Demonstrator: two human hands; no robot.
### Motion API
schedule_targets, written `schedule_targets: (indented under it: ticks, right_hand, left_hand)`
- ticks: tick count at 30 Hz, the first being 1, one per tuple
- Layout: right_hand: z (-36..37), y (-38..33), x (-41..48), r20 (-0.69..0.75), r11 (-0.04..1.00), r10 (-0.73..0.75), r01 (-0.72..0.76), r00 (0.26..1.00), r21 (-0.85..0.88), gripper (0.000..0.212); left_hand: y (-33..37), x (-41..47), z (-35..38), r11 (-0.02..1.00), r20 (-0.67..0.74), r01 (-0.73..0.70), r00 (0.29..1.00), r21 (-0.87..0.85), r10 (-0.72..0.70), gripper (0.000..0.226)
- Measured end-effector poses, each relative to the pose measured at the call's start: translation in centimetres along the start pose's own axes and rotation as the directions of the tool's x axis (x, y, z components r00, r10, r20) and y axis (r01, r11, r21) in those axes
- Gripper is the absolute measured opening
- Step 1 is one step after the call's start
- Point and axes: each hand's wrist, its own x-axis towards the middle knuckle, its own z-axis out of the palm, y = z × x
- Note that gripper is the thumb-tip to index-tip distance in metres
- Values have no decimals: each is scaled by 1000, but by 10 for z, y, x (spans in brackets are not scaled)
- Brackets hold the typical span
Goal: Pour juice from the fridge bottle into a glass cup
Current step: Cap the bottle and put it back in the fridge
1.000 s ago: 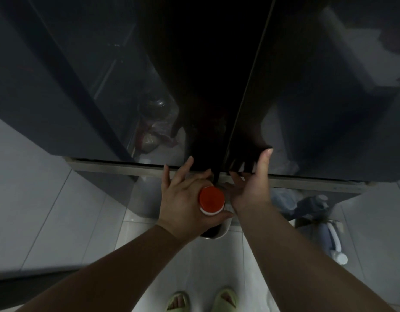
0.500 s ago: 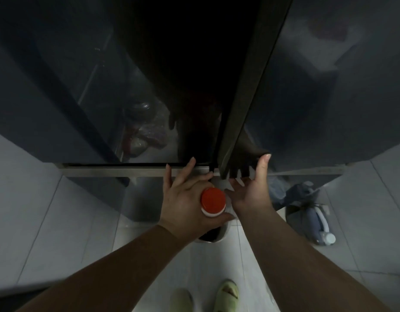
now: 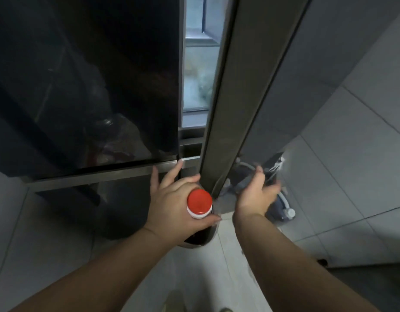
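Red plastic catches the eye first: it is the cap [image 3: 199,199] of the bottle [image 3: 195,238], which the person's left hand [image 3: 176,208] grasps just under that cap. The thumb [image 3: 208,220] is curled round the neck from the near side. The longer fingers [image 3: 172,173] are stretched forward, and their tips reach the metal strip under the left door [image 3: 93,86] of the fridge. The bottle stands upright in the hand, low in front of the fridge. The cap is on it, and its dark lower part shows under the wrist.

The right hand [image 3: 254,195] is just beside the bottle, on the other side of the right door [image 3: 230,109], at its bottom corner. Its thumb points up. Its fingers are blurred, so I cannot tell if they hold the door edge or lie loose.

The right door stands a little open, with its thick edge turned to us. In the narrow gap between the two doors one sees the lit inside [image 3: 196,82] with pale shelves, but what lies on them is not clear. The left door is closed, dark and glossy, with dim reflections in it.

Behind the right hand, on the grey tiled floor [image 3: 352,176], stands a blue and white appliance [image 3: 284,210], partly hidden by the hand.
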Motion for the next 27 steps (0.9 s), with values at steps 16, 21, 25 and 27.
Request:
schedule_targets:
  ticks: [16,21,25,27]
  right_hand:
    - [-114,-179,-35,666,-542,-743,642,-64,-543,89]
    - [-161,-190,-22,614,-473,-789,667,-30,-576,90]
    - [-189,-211,-22,512,-510,-831,667,-218,-544,78]
    - [-191,-229,-24,482,-554,-815,679,-322,-482,74]
  left_hand:
    - [179,-9,-60,994,-160,-93,982,61,102,67]
    - [241,0,-75,1000,-169,-24,985,-11,22,37]
    - [272,4,-79,999,-146,-26,989,-40,20,34]
    - [279,7,-82,998,-128,-29,992,-63,21,36]
